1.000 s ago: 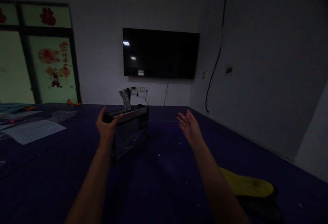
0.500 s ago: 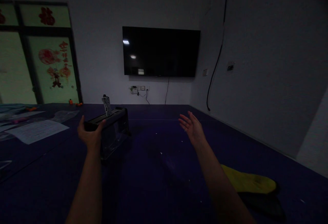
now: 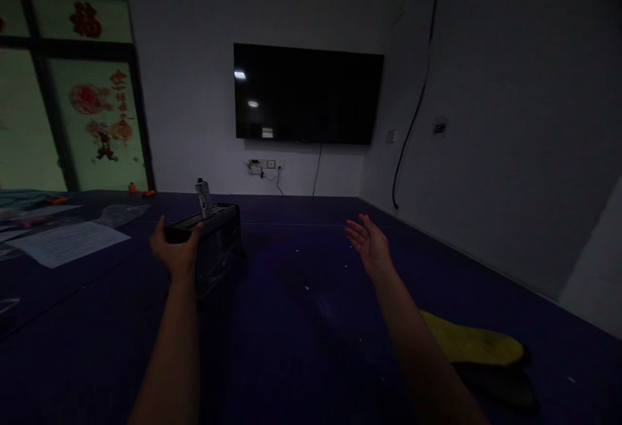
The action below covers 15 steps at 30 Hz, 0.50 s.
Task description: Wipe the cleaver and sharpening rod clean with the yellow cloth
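My left hand [image 3: 175, 250] spans the near end of a long black toaster-like box [image 3: 218, 253] with a clear side, thumb on one side and fingers on the other. A white-and-dark patterned bottle-like object [image 3: 205, 199] stands up from the slotted top of the box. On the right, my right hand [image 3: 370, 243] is held in the air, palm turned inward and fingers stretched out, with nothing in it. A yellow and black cloth item [image 3: 473, 342] lies below it, partly hidden by my right forearm.
The dark purple surface [image 3: 286, 321] carries small white scraps. Printed paper [image 3: 70, 241] and clear plastic [image 3: 121, 214] lie at the left, with small orange things [image 3: 148, 192] behind. A television [image 3: 308, 94] hangs on the far wall; a black cable [image 3: 413, 120] runs down by the right corner.
The view has tilted and shifted slightly. Both hands appear a little further right in the picture. My left hand stays around the end of the box, and my right hand stays open.
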Each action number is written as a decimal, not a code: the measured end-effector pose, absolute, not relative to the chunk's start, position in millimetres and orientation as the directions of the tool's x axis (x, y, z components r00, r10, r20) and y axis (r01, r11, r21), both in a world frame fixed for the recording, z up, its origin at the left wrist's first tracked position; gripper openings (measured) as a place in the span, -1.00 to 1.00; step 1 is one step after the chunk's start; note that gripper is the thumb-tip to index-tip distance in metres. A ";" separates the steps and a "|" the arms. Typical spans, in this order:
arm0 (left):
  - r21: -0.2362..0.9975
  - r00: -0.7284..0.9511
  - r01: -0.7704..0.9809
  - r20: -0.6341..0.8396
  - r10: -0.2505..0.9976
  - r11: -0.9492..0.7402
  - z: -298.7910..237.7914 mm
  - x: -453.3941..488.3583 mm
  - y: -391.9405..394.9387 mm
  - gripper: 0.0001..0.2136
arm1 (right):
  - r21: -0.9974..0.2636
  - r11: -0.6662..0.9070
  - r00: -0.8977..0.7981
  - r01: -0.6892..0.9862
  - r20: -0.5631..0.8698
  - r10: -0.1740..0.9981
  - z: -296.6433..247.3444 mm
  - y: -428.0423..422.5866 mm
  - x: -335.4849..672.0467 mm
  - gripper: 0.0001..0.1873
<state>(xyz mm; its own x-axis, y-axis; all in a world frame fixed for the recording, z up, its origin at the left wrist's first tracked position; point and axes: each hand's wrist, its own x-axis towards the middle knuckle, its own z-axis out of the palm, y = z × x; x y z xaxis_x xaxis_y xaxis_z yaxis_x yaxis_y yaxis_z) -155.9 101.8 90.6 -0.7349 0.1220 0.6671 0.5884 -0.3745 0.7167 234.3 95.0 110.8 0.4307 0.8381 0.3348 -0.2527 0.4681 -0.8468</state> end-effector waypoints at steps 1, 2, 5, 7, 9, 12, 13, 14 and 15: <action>0.717 -0.734 0.590 0.668 0.124 -0.371 91.2 -154.9 100.6 -0.18 | -0.861 0.465 0.443 -0.206 0.342 0.829 111.3 95.7 237.9 -0.62; 0.718 -0.734 0.590 0.668 0.127 -0.368 91.8 -153.9 99.3 -0.18 | -0.876 0.459 0.455 -0.151 0.350 0.819 111.9 96.3 243.0 -0.61; 0.733 -0.741 0.578 0.656 0.146 -0.359 93.6 -151.4 95.3 -0.18 | -0.909 0.412 0.487 0.059 0.386 0.784 114.1 96.1 267.8 -0.61; 0.745 -0.744 0.566 0.646 0.170 -0.354 94.8 -150.0 92.8 -0.16 | -0.913 0.347 0.486 0.217 0.409 0.773 114.3 93.2 289.6 -0.69; 0.753 -0.742 0.559 0.641 0.195 -0.348 95.9 -148.7 90.5 -0.15 | -0.898 0.246 0.456 0.363 0.402 0.794 111.8 86.9 310.8 -0.81; 0.760 -0.738 0.563 0.639 0.217 -0.324 97.3 -146.4 87.4 -0.14 | -0.845 0.091 0.383 0.528 0.332 0.862 100.8 68.6 334.2 -0.87; 0.759 -0.735 0.571 0.642 0.217 -0.312 97.8 -145.6 86.6 -0.13 | -0.820 0.049 0.351 0.570 0.297 0.888 95.4 59.8 339.9 -0.85; 0.755 -0.728 0.585 0.650 0.217 -0.297 98.2 -145.0 85.9 -0.12 | -0.795 0.015 0.318 0.607 0.259 0.912 89.2 49.7 345.0 -0.83; 0.747 -0.719 0.603 0.661 0.214 -0.281 98.7 -144.6 85.4 -0.11 | -0.771 -0.011 0.286 0.637 0.223 0.932 82.6 38.8 350.1 -0.81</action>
